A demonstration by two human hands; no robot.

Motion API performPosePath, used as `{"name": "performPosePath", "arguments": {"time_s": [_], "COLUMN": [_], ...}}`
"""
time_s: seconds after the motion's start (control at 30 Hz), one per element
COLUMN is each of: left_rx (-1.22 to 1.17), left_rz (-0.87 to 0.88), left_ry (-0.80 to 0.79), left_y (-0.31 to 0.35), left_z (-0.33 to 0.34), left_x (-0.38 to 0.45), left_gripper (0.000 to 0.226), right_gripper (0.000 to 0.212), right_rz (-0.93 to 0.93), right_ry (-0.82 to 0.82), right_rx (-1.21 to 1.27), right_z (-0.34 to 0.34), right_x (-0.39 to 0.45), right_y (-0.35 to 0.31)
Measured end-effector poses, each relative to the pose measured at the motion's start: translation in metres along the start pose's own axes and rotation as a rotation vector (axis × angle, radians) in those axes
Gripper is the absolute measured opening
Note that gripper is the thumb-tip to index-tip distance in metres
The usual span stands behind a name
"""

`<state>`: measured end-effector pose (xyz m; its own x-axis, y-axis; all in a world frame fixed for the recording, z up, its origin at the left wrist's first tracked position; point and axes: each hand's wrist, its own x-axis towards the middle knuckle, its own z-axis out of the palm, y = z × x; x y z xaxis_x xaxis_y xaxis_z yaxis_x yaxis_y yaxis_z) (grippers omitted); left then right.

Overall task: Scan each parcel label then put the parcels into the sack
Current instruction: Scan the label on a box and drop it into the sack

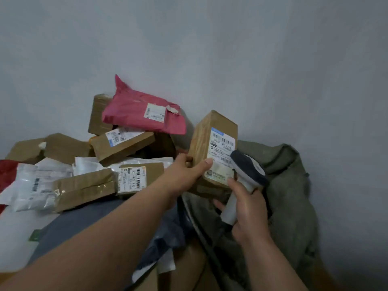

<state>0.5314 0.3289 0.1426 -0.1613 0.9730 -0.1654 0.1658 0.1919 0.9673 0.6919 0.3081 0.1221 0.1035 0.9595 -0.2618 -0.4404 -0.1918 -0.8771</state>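
Observation:
My left hand (186,171) grips a brown cardboard parcel (204,141) by its lower edge, thumb on the white label (222,148), and holds it upright above the sack's mouth. My right hand (247,208) grips the handle of a grey and dark barcode scanner (248,168), whose head points at the label from close by. The olive green sack (289,185) slumps against the wall at the right, its opening below the parcel.
A pile of parcels fills the left: a pink mailer bag (134,110) on top, several brown boxes (123,143) and white plastic mailers (35,181) with labels. A grey-blue cloth (84,223) lies in front. The pale wall (210,49) stands right behind.

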Motion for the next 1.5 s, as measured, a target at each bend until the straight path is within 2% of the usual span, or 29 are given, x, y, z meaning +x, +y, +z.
{"name": "performPosePath", "arguments": {"time_s": [0.2,0.37,0.53,0.7,0.77,0.9,1.03,1.1,1.17,1.27,1.37,1.43,1.5], "left_rx": [0.119,0.142,0.111,0.313,0.371,0.619,0.603,0.587,0.499,0.403,0.437,0.560,0.611], "left_rz": [-0.176,-0.451,-0.363,-0.326,-0.323,-0.357,-0.398,-0.407,-0.343,-0.097,0.143,0.168,0.102], "left_ry": [-0.064,-0.105,0.077,0.258,0.242,0.125,-0.031,-0.055,-0.050,0.145,0.410,0.518,0.612], "left_y": [0.012,-0.003,-0.016,-0.034,-0.046,-0.065,-0.080,-0.082,-0.075,-0.050,-0.023,-0.018,-0.019], "left_z": [0.114,0.151,0.132,0.129,0.141,0.163,0.165,0.160,0.153,0.124,0.064,0.016,-0.029], "left_x": [0.059,0.096,0.133,0.152,0.159,0.181,0.186,0.177,0.167,0.150,0.128,0.109,0.088], "left_gripper": [0.085,0.068,0.061,0.048,0.042,0.044,0.045,0.053,0.057,0.054,0.048,0.051,0.052], "right_gripper": [0.022,0.025,0.028,0.036,0.037,0.043,0.044,0.046,0.042,0.018,0.012,0.013,0.015], "right_rz": [0.067,0.200,0.249,0.273,0.269,0.193,0.149,0.160,0.129,0.045,0.025,0.051,0.068], "right_ry": [0.118,0.104,0.004,-0.036,0.003,0.129,0.099,0.049,0.045,0.021,-0.073,-0.141,-0.217], "right_rx": [-0.068,-0.120,-0.198,-0.347,-0.374,-0.410,-0.601,-0.641,-0.659,-0.682,-0.616,-0.573,-0.584], "right_z": [-0.082,-0.106,-0.084,-0.064,-0.067,-0.081,-0.085,-0.082,-0.079,-0.071,-0.051,-0.031,-0.008], "right_x": [0.076,0.132,0.173,0.203,0.208,0.211,0.211,0.208,0.205,0.197,0.180,0.164,0.144], "right_y": [-0.036,-0.026,0.001,0.024,0.032,0.039,0.042,0.041,0.038,0.026,0.011,0.008,0.014]}}
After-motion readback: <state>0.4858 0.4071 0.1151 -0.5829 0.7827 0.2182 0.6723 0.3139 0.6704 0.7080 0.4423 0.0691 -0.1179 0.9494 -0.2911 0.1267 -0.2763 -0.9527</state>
